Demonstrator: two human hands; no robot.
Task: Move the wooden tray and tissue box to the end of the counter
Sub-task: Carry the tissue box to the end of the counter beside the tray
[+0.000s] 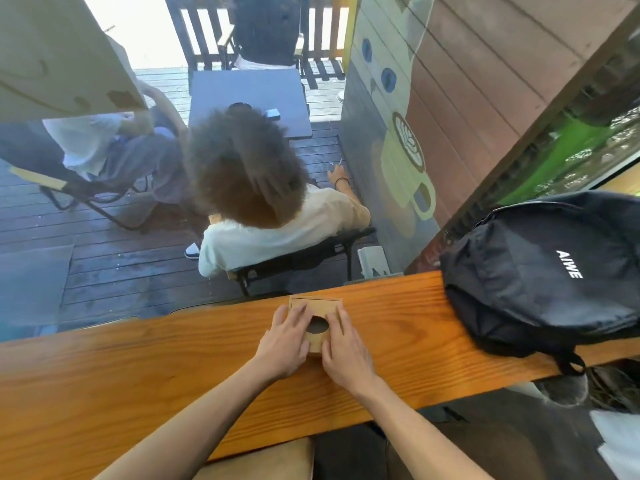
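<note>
One wooden tissue box (316, 306) sits on one desk (138, 368), with one dark round opening (317, 324) in its top. Two hands rest on it: a left hand (284, 344) and a right hand (346, 355). One black backpack (547, 271) lies at the right. Two people are seated on the far side: one (263, 202) near the middle, one (104, 150) at the left.

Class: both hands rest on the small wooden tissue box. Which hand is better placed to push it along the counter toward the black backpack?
Left. The left hand lies on the wooden tissue box side facing away from the black backpack.
</note>
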